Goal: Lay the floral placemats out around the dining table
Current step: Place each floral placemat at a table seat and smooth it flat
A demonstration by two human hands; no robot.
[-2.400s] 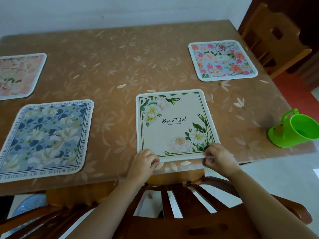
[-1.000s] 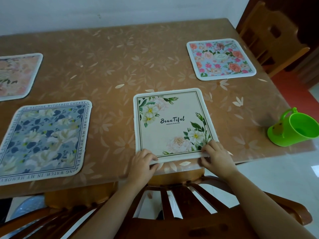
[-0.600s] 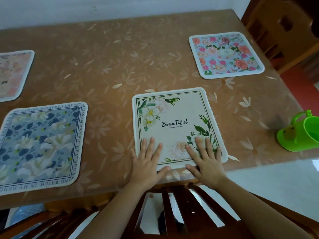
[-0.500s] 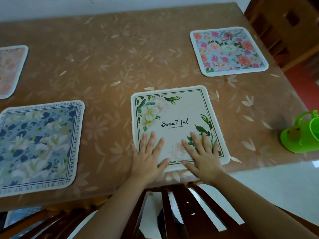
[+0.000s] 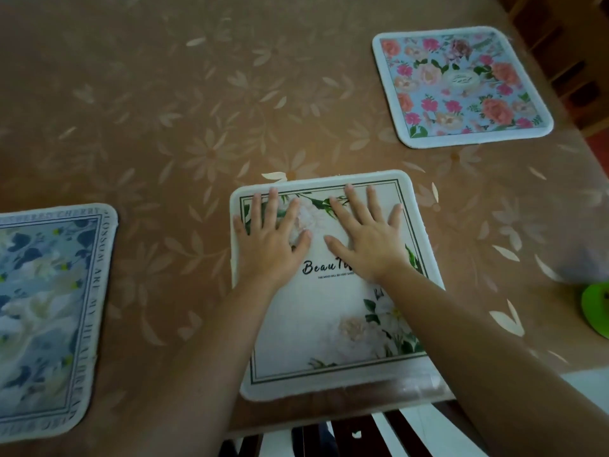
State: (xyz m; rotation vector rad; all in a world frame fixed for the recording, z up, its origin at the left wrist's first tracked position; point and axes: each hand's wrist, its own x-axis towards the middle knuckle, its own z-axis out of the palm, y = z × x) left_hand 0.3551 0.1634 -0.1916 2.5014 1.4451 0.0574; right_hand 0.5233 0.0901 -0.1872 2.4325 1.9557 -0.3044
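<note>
You've let go of the near edge: your left hand (image 5: 270,239) and right hand (image 5: 365,240) are flat now, slid up onto the cream placemat's (image 5: 323,328) far half.

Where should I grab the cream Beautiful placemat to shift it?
I'd pinch the cream placemat at its two near corners, coming from the near side of the table. It lies thin and flat, so nothing stands up to grab, but its near edge sits close to the rim. The left hand and right hand press flat on its far half.

Left grip (image 5: 270,240), right grip (image 5: 366,240) press cream placemat (image 5: 313,328).
</note>
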